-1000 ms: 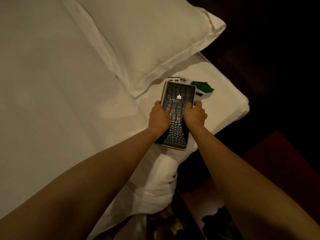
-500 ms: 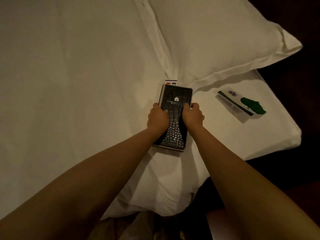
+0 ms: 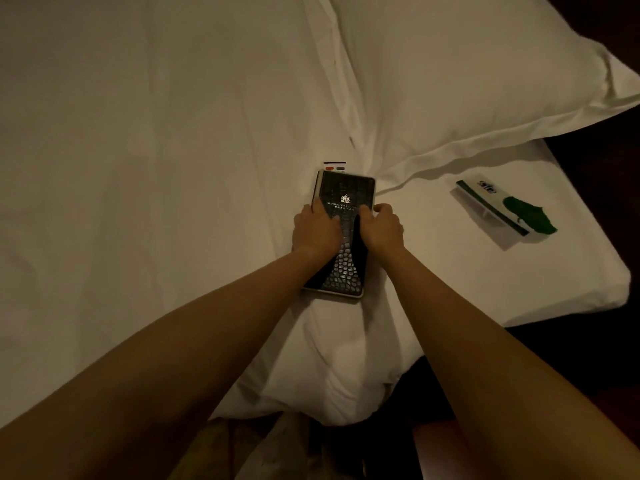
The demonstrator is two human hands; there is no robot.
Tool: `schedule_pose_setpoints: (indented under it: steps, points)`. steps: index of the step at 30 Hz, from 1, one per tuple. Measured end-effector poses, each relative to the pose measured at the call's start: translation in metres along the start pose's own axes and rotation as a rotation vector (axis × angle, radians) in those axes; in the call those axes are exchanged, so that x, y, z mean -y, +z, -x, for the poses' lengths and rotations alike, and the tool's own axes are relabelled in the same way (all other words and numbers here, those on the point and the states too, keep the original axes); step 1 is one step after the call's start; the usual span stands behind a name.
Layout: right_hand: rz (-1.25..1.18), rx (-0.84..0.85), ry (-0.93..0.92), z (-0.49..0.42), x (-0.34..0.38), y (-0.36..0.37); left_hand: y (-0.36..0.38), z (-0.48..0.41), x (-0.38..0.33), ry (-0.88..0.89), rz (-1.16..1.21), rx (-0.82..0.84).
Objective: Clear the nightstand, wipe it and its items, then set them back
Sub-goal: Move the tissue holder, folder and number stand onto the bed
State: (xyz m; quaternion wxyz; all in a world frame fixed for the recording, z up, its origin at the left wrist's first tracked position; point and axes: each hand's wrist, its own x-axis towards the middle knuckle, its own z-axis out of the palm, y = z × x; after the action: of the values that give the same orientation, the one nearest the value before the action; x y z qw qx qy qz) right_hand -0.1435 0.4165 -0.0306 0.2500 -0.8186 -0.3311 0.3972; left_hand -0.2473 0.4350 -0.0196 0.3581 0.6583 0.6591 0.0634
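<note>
Black crocodile-pattern folder, white bedding, green-and-white packet.

A bed with a smooth white sheet fills most of the view under dim, warm light. A white pillow lies at its upper right. Beyond the mattress corner, the floor is dark, nearly black.

White bed — pillow, black folder, clear packet
</note>
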Motion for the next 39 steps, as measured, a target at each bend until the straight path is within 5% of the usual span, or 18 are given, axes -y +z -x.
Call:
schedule_pose_setpoints:
  steps: [7,39]
  points:
    - [0.074,-0.091,-0.051,0.006,-0.026,-0.046,0.021,0.014,-0.042,0.217,-0.212,0.048]
    - [-0.178,-0.648,0.542,0.196,-0.328,-0.28,0.258,0.232,-0.22,0.887,-0.475,0.53]
